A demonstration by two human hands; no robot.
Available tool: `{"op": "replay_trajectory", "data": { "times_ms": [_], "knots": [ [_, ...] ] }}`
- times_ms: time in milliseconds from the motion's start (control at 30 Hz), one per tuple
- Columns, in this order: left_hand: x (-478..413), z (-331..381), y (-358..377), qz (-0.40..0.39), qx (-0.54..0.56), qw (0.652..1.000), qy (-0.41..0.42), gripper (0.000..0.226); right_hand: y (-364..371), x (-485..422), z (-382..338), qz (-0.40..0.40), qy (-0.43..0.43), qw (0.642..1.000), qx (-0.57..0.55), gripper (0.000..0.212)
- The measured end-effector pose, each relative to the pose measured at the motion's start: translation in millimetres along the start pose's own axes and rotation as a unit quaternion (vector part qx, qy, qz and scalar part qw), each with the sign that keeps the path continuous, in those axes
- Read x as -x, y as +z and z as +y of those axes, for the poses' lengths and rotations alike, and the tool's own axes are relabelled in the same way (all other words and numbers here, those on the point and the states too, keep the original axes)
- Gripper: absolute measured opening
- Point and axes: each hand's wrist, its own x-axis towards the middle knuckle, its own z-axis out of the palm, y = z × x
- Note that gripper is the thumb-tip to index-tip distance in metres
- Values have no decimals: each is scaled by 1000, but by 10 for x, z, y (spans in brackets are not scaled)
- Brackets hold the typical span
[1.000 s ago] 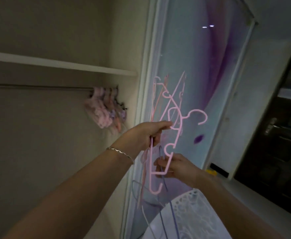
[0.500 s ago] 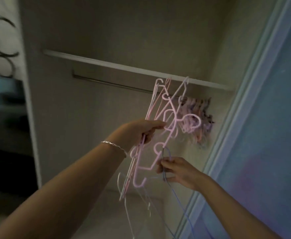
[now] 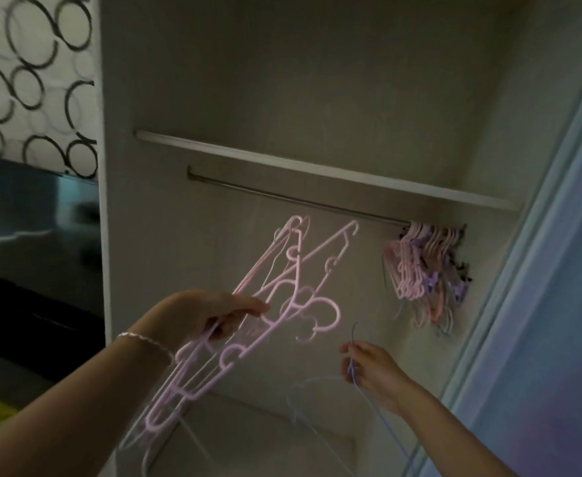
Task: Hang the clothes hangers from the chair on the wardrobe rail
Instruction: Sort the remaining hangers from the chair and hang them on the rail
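Observation:
My left hand (image 3: 203,315) grips a tangled bundle of pink plastic hangers (image 3: 282,290), held up in front of the open wardrobe with hooks pointing right. My right hand (image 3: 372,370) pinches the neck of a thin blue hanger (image 3: 379,407), now apart from the bundle, its hook sticking up above my fingers. The metal wardrobe rail (image 3: 282,197) runs under a shelf, above both hands. Several pink and purple hangers (image 3: 427,266) hang bunched at the rail's right end.
A white shelf (image 3: 317,166) sits just above the rail. The sliding wardrobe door (image 3: 558,270) stands at the right, close to my right arm. A panel with black circles (image 3: 31,80) and a dark screen are at the left. The rail's left and middle stretch is bare.
The view has swung left onto the wardrobe interior. My right hand has drawn a blue hanger out of the bundle and moved right and down, away from my left hand.

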Motion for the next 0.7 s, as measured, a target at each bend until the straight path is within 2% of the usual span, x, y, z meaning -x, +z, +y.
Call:
{"op": "replay_trajectory", "data": {
  "times_ms": [100, 167, 300, 500, 700],
  "knots": [
    [-194, -110, 5, -2, -17, 999, -33, 43, -41, -393, -53, 102, -25, 995, 6, 24],
    [-364, -124, 7, 9, -10, 999, -42, 44, -107, -700, -192, 165, -62, 982, 63, 29],
    [-765, -3, -34, 5, 13, 1000, -27, 46, -242, -1193, -609, 249, -133, 950, 131, 23],
    [-1322, 224, -60, -17, 21, 999, -18, 29, -417, -1969, -897, 284, -138, 938, 143, 41],
    [-1830, 275, -53, 2, 10, 999, -42, 25, -408, -2726, -897, 281, -114, 930, 209, 26]
  ]
}}
